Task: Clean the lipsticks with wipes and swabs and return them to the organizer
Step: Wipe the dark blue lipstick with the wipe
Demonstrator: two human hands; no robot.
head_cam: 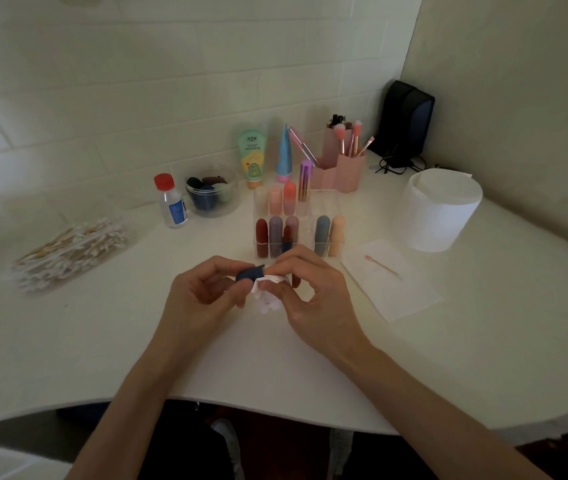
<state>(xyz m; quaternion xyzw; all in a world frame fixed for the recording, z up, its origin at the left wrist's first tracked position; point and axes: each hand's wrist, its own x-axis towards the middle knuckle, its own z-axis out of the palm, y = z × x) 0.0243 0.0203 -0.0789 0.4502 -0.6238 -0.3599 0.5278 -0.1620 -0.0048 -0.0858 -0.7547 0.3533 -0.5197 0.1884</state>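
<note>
My left hand (202,289) grips a dark blue lipstick tube (250,273), lying sideways over the white table. My right hand (305,294) pinches a crumpled white wipe (268,294) against the tube's right end. Just behind the hands stands the clear organizer (324,202) with several lipsticks upright in its slots. One uncapped red lipstick (286,237) stands at the organizer's front, partly hidden by my right fingers. A used swab (381,266) with a pink tip lies on a white sheet (396,285) to the right.
A pile of cotton swabs (67,252) lies at the left. A red-capped clear bottle (171,200), a jar of sponges (211,190), two tubes, a pink brush holder (343,168), a tissue roll (440,209) and a black speaker (405,121) ring the back.
</note>
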